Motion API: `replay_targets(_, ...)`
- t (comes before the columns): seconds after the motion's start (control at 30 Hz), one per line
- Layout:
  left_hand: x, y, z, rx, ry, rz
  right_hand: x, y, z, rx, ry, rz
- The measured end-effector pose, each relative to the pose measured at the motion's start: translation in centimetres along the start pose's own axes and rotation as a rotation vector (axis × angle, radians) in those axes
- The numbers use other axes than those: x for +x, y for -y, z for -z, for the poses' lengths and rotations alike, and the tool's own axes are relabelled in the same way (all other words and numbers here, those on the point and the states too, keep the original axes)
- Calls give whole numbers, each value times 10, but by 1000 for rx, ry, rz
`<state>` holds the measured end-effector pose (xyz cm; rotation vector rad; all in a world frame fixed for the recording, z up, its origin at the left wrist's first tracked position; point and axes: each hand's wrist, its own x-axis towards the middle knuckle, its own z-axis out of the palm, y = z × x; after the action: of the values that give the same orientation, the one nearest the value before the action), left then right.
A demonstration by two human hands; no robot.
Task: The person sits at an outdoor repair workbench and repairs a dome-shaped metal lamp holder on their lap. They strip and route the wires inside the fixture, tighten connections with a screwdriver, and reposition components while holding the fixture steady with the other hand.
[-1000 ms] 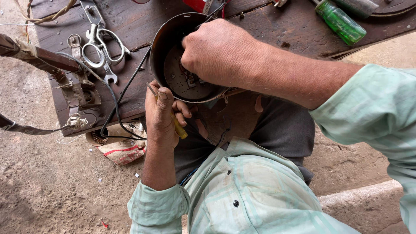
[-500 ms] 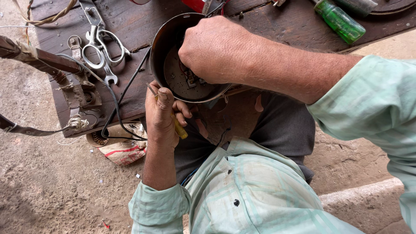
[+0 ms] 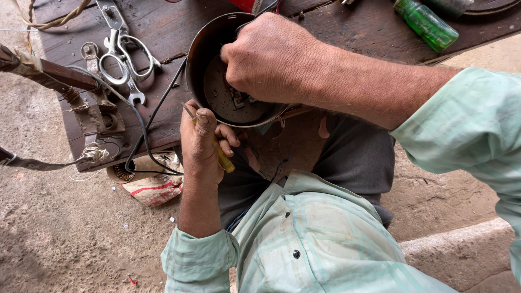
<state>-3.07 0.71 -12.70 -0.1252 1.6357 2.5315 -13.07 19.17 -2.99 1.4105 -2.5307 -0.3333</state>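
A round dark metal housing (image 3: 202,59) sits on the front edge of a worn wooden board, with small metal parts on its inner plate (image 3: 228,97). My right hand (image 3: 271,59) reaches into it from the right, fingers curled down inside; what they pinch is hidden. Just below the rim, my left hand (image 3: 202,146) is closed on a yellow-handled screwdriver (image 3: 224,161), its thin shaft pointing up toward the housing's lower edge. A black cable (image 3: 154,114) runs from the housing down past my left hand.
Scissors (image 3: 126,51) and a small wrench (image 3: 135,96) lie on the board (image 3: 157,21) to the left. A wire-wound metal fixture (image 3: 92,116) sticks out at left. A green bottle (image 3: 426,23) lies at top right. A cloth bundle (image 3: 152,187) rests on the dirt ground.
My right hand has shifted slightly left, deeper over the housing. My left hand with the screwdriver stays almost in place.
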Motion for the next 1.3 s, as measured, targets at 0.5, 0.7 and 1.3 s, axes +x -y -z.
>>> replay_targets(0.5, 0, 3, 2, 17, -12, -1, 3, 2, 2, 145, 158, -54)
replay_targets(0.7, 0, 2, 2, 23, -17, 1, 6, 0, 4, 221, 255, -128)
replay_targets(1.3, -1, 2, 1, 8, -2, -5, 7, 3, -6, 44, 5, -27)
